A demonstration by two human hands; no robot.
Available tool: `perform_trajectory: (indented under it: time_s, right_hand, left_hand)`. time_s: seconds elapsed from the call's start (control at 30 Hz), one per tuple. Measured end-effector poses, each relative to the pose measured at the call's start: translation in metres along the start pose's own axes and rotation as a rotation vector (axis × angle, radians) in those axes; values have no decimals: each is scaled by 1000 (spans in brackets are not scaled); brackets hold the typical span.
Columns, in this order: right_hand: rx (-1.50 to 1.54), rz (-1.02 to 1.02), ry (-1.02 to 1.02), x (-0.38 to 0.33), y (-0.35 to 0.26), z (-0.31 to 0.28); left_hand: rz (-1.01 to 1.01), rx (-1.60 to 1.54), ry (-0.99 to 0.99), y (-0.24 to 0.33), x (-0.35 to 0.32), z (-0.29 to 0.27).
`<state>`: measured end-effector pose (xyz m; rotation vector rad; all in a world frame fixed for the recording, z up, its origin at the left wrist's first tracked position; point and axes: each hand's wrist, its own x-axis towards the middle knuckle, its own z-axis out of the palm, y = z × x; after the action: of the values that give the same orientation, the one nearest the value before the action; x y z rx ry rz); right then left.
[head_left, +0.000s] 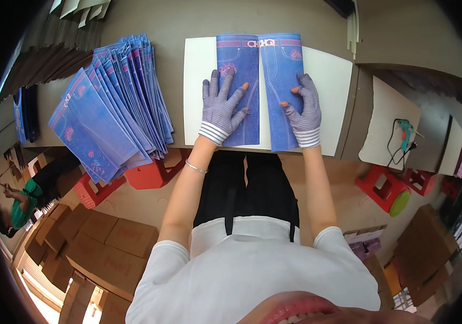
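My left hand [221,107], in a striped knit glove with cut fingertips, lies flat with fingers spread on the left flap of a blue denim-print folded card sheet [258,59]. In a matching glove, my right hand [304,110] presses flat on the right flap. The two flaps meet at a centre seam. This sheet rests on a white board [328,81] at the table's near edge.
A fanned stack of the same blue printed sheets [109,108] lies on the table at left. Red plastic stools [147,174] stand below. A glue gun [405,132] with cord lies on a right-hand board. Cardboard boxes [107,243] and another person [18,208] are at lower left.
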<state>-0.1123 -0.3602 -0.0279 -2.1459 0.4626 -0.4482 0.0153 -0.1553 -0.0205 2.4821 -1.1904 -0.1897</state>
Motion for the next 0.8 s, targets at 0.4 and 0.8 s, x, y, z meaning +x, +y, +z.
perform_trajectory:
  time_s: [0.4,0.8]
  right_hand:
    - [-543,27,-36,10,-19,31]
    - [-658,73,-29,7,-19,36]
  left_hand:
    - [1,17,37,-3,-2,8]
    - [-25,55,-38,1,1,4]
